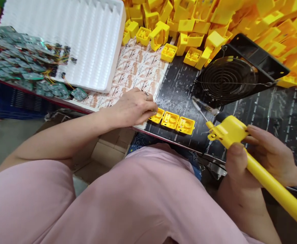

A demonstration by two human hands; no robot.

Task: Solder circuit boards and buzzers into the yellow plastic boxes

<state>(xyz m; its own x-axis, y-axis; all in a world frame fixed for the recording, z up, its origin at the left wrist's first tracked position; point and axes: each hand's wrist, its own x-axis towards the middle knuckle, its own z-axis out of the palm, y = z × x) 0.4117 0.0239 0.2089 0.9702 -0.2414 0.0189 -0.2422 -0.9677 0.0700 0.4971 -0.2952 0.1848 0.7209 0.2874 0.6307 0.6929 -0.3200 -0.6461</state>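
While right hand (272,156) grips yellow-handled tool (272,182) and yellow case (233,129), left hand (133,106), fingers nearly closed, hold unclear, touches case row (170,120) at nine-o'clock end.

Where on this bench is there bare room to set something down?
The patterned sheet between white tray and black mat; the speckled mat between the three-case row and fan. Crowded: far side, with piled yellow housings; tray's left, with circuit boards.

Bright light left a pale sheen on the black surface (175,84); upper-right yellow casings (288,37) looked soft and stretched.
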